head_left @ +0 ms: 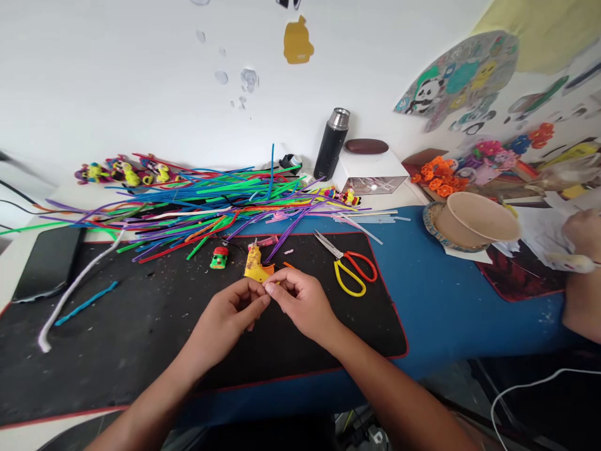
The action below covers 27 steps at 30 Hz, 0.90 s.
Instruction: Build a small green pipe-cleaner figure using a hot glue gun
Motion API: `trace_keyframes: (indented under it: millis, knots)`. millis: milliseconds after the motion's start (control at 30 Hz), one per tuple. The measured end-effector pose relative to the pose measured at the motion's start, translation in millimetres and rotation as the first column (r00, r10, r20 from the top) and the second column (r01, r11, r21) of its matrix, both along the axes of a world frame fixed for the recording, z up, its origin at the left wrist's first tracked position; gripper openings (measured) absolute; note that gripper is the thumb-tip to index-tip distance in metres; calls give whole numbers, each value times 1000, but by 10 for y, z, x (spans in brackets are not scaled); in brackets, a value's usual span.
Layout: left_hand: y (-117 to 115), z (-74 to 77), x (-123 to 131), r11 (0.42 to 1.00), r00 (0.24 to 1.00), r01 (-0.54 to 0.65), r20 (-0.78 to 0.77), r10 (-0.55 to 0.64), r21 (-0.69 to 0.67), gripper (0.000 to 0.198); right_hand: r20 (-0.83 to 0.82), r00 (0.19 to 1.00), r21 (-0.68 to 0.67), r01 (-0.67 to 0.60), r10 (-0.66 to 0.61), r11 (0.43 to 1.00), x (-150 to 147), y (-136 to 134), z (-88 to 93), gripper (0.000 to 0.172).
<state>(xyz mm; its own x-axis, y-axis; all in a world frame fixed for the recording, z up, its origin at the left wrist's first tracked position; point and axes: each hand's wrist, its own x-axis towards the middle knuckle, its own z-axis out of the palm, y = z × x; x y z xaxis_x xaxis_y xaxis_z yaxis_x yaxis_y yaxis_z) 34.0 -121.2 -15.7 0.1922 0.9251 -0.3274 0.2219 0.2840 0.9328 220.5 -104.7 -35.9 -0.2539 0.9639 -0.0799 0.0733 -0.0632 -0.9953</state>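
Note:
My left hand and my right hand meet over the middle of the black mat, fingertips pinched together. Whatever sits between the fingertips is too small or hidden to make out. Just beyond them lies a yellow glue gun, partly covered by my fingers. A small green and red figure stands left of the glue gun. To the right rest scissors with one red and one yellow handle, blades apart. A short orange piece lies behind my right hand.
A heap of colourful pipe cleaners spreads along the back. At left are a phone, a white pipe cleaner and a twisted blue one. A black flask stands behind. At right are a beige bowl and another person's arm.

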Motion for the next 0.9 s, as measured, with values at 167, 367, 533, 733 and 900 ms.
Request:
trace_keyframes:
  millis: [167, 367, 533, 733, 900]
  knots:
    - [8, -58, -7, 982, 963, -157, 206, 176, -109, 44, -54, 998, -29, 25, -27, 999, 9, -9, -38, 28]
    - [41, -37, 3, 940, 880, -314, 331, 340, -132, 45, -53, 999, -43, -3, 1, 999, -32, -46, -53, 26]
    - [40, -1, 17, 922, 838, -330, 385, 386, -204, 46, -61, 998, -29, -16, 14, 999, -114, -42, -45, 26]
    - [30, 39, -12, 893, 797, -355, 410, 444, -277, 48, -18, 999, 45, 31, -30, 998, -146, -26, 7, 25]
    - [25, 55, -16, 888, 777, -358, 434, 455, -290, 49, 61, 994, 154, 80, -90, 985, -183, -11, 46, 22]
